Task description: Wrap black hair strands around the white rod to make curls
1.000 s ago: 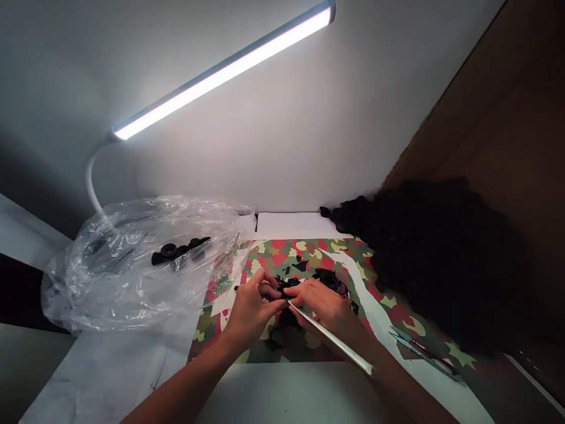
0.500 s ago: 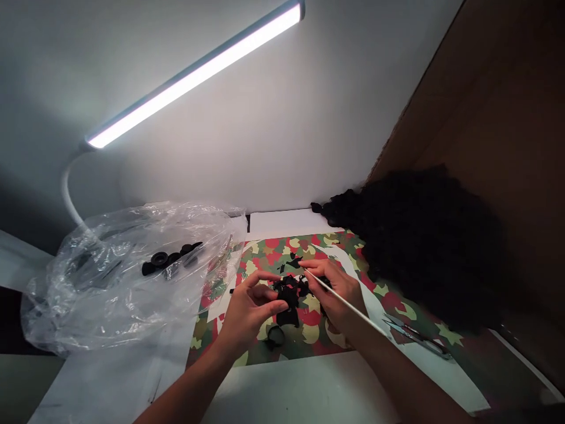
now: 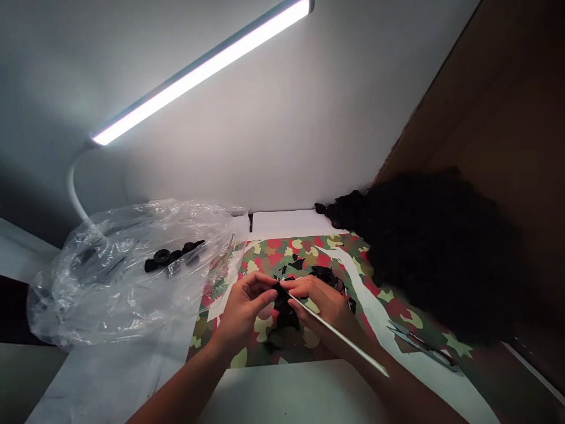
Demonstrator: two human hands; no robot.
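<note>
My left hand [image 3: 248, 303] is closed, thumb and forefinger pinching a small black piece [image 3: 282, 297] whose exact kind I cannot make out. In my right hand [image 3: 321, 300] is a thin white stick-like tool [image 3: 344, 338], its rear end slanting down toward my forearm. The tool's front tip and my right fingertips meet the black piece beside my left fingers. Below the hands, a dark rounded piece [image 3: 276, 338] lies on the camouflage-patterned sheet [image 3: 311, 335]. Black scraps [image 3: 296, 264] are scattered just beyond my fingers, and more black bits lie partly behind my right hand.
A clear plastic bag [image 3: 128, 306] with several round black parts [image 3: 162, 257] spreads at left. At right, a large black heap [image 3: 441, 253] leans against brown cardboard [image 3: 507, 118]. Scissors [image 3: 424, 346] lie near my right forearm. A lit bar lamp [image 3: 203, 73] hangs above.
My right hand has come left and down from the scraps to the black piece at my left hand. The white tool moved with it. My left fingers have drawn closer together.
</note>
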